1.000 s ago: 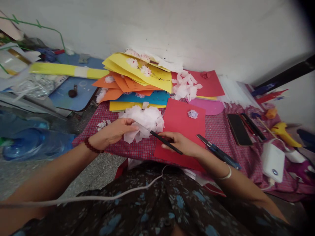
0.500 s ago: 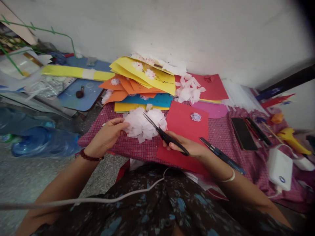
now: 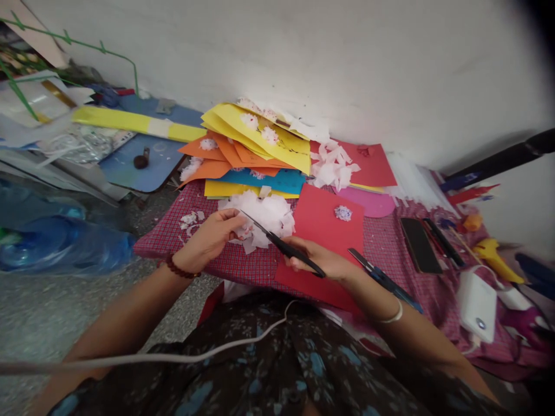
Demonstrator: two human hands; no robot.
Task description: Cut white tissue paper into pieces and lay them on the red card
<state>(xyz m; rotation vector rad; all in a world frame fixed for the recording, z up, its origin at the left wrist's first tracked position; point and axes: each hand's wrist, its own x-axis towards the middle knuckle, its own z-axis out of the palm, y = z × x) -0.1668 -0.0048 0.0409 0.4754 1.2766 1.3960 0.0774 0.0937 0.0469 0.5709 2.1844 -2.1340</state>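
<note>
Behind left hand [image 3: 212,236], white paper [image 3: 277,209] half-hidden

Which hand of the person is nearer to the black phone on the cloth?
Right. The right hand, holding the scissors, is to the left of the phone; the left hand is much farther left, by the white paper.

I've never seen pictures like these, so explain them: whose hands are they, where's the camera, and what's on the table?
There's no machine, just a person working bare-handed; every picture comes from a head-worn camera looking forward and down. The right hand holds black-handled scissors pointing toward the left hand, which is at the edge of a white paper pile; whether it pinches a piece is unclear. A checked cloth also carries a red sheet, stacked coloured sheets, a cutter and a phone.
</note>
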